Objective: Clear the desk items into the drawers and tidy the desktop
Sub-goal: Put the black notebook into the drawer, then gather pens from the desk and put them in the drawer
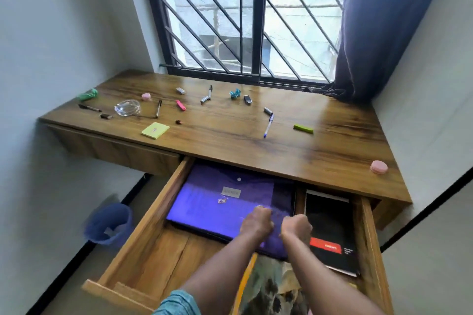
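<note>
A home study nook, sitting under a barred window.

A built-in brown wood-grain tabletop [256,146] is spanning the corner between plain white walls [51,33]. A black-framed window with a diagonal metal grille [243,20] is letting daylight in behind it, and a dark blue fabric curtain [378,20] is hanging at the right. Small stationery is lying scattered across the wood, including a blue-and-white ballpoint pen [268,126] and a yellow sticky-note pad [155,130]. An open wooden drawer [153,250] is holding a purple plastic snap-button folder [217,207] and a black notebook [330,225]. A blue plastic wastebasket [110,222] is standing on the grey floor [64,250] at the left.
</note>
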The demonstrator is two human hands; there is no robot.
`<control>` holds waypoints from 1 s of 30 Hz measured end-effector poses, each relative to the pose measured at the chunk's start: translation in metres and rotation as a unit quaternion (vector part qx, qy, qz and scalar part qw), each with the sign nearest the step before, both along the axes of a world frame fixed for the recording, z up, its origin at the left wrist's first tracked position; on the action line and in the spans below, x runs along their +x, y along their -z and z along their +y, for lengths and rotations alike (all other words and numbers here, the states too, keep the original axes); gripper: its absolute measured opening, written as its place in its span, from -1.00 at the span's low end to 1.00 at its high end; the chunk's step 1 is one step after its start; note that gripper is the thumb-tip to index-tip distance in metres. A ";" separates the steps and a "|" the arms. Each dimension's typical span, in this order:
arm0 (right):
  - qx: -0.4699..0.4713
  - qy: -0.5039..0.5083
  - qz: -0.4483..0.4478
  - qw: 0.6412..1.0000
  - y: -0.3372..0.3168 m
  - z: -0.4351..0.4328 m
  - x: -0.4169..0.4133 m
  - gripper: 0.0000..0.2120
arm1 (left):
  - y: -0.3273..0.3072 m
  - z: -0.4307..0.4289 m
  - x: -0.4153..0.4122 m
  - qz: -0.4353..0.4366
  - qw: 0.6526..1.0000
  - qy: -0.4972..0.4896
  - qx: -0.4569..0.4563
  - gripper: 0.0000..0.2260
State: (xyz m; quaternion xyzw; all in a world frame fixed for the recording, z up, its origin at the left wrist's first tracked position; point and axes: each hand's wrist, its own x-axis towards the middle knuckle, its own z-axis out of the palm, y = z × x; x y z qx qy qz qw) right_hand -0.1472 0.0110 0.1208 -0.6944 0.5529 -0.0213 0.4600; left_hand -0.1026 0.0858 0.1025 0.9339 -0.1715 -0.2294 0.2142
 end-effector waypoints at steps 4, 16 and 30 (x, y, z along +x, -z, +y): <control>-0.030 -0.071 -0.003 0.997 -0.019 0.066 0.031 -0.74 | -0.012 0.067 0.022 -0.029 0.997 -0.063 -0.015 -0.65; -0.035 -0.173 -0.058 0.983 -0.065 0.313 0.124 -0.77 | -0.066 0.342 0.097 -0.129 0.976 -0.169 -0.049 -0.69; -0.105 -0.195 -0.119 0.968 -0.078 0.422 0.277 -0.80 | -0.085 0.492 0.266 -0.103 0.940 -0.318 -0.063 -0.72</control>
